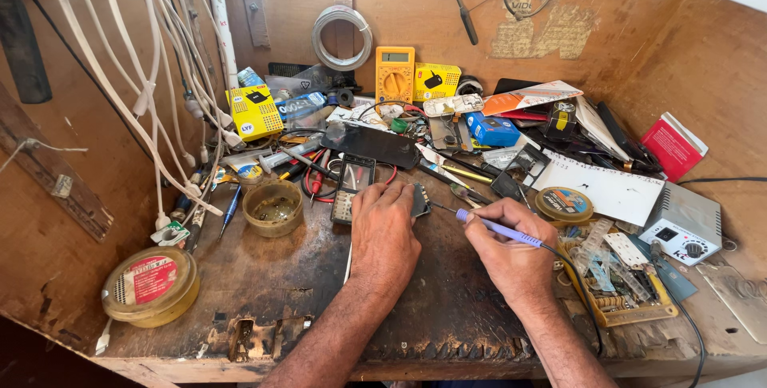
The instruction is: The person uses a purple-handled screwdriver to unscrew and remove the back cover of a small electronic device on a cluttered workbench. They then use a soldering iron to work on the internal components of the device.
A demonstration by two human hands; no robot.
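Observation:
My left hand lies flat on the wooden bench, its fingers pressing down a small dark circuit board that is mostly hidden under them. My right hand grips a purple-handled soldering iron like a pen. The iron's thin tip points left and reaches the board's right edge. Its black cord runs back past my right wrist. A bare phone frame lies just beyond my left fingers.
A round brass tin sits left of the phone frame, and a tape roll near the front left. A yellow multimeter leans on the back wall. A white power unit, a component tray and scattered tools crowd the right.

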